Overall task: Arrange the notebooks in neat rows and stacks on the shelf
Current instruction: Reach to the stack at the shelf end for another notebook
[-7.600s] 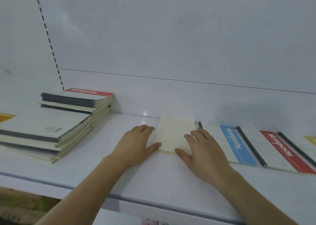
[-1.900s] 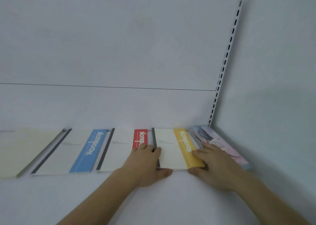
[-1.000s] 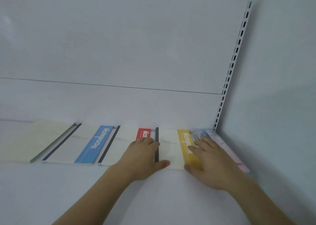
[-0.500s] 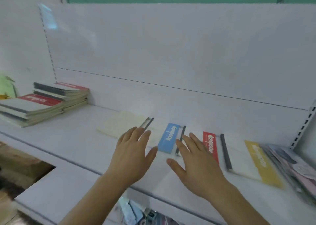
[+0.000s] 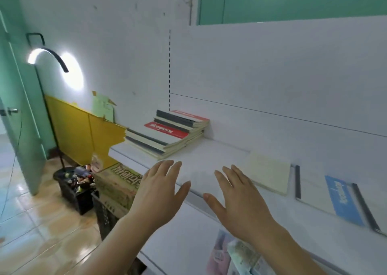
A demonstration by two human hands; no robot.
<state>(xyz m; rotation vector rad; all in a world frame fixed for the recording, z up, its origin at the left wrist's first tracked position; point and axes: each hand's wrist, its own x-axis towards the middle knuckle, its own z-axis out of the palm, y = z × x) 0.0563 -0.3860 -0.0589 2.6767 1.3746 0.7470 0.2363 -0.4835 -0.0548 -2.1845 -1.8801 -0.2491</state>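
My left hand and my right hand hover palm-down with fingers spread over the front edge of the white shelf, holding nothing. Two untidy stacks of notebooks lie at the shelf's left end: a front stack with a red-banded cover on top, and a taller back stack. To the right of my right hand a cream notebook lies flat. Beyond it lies a white notebook with a blue band.
Under the shelf's left end stand a cardboard box and black crates full of small items. A lower shelf holds packaged goods. A lit arc lamp, a yellow panel and a green door are to the left over a tiled floor.
My view has swung left from the shelf's right corner. Both hands left the yellow-banded and red-banded notebooks and now float empty over the shelf's front edge, between the stacks and the cream notebook.
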